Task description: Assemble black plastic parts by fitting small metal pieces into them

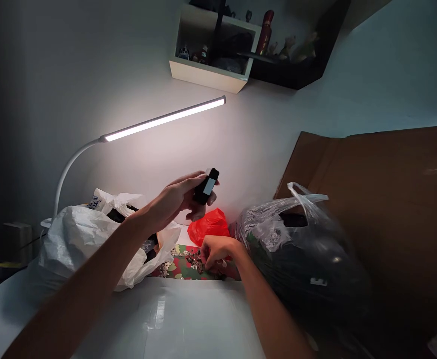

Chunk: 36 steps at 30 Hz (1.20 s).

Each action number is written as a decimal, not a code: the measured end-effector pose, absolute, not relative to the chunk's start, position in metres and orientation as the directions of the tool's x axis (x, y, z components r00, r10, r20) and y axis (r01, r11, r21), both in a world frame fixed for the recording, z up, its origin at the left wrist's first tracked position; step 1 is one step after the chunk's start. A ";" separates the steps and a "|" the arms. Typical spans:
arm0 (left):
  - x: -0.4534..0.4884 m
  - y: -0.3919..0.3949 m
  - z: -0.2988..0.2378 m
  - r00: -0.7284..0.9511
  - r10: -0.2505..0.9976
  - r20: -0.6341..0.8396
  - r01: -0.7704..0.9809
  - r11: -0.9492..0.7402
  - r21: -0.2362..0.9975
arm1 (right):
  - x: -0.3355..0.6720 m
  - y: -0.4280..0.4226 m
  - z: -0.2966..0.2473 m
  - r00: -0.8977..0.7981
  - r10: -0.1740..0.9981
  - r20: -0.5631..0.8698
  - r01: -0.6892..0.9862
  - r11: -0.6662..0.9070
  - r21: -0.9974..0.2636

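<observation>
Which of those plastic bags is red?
The small crumpled red bag, just beyond the right hand. It sits between the big white bag and the big see-through bag; neither of those is red.

Parts (194,260) on mat (180,270), at back of table (196,319) btwn L bag (78,239) & R bag (312,274). Mid bag (209,227) just behind parts, nr wall (241,139). Lamp (166,118) stem behind L bag, bar above mat. Cardboard (386,199) behind R bag. Shelf (207,75) on wall, higher than lamp.
</observation>
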<state>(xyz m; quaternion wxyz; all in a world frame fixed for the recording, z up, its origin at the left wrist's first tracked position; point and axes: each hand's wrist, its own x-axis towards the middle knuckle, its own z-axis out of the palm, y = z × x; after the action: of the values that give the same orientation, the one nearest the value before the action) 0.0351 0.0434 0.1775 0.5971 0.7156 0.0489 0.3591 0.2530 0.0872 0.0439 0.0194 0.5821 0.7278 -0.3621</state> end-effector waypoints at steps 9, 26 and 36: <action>0.033 0.045 0.178 0.720 0.500 0.481 -0.327 -0.367 0.871 | 0.253 0.062 0.083 -0.364 0.927 0.086 0.488 0.269 -0.831; 0.031 0.045 0.180 0.693 0.510 0.510 -0.378 -0.345 0.859 | 0.227 -0.001 0.148 0.088 0.642 0.762 -0.079 0.767 -0.637; 0.029 0.045 0.187 0.594 0.607 0.529 -0.140 -0.570 0.810 | 0.232 -0.009 0.155 0.256 0.522 0.814 -0.024 0.845 -0.534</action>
<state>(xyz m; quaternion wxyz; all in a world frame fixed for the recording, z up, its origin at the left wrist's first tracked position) 0.0294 0.0453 0.1866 0.4389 0.7773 0.1501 0.4251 0.2320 -0.0088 0.1549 -0.7633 0.2132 0.5830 -0.1788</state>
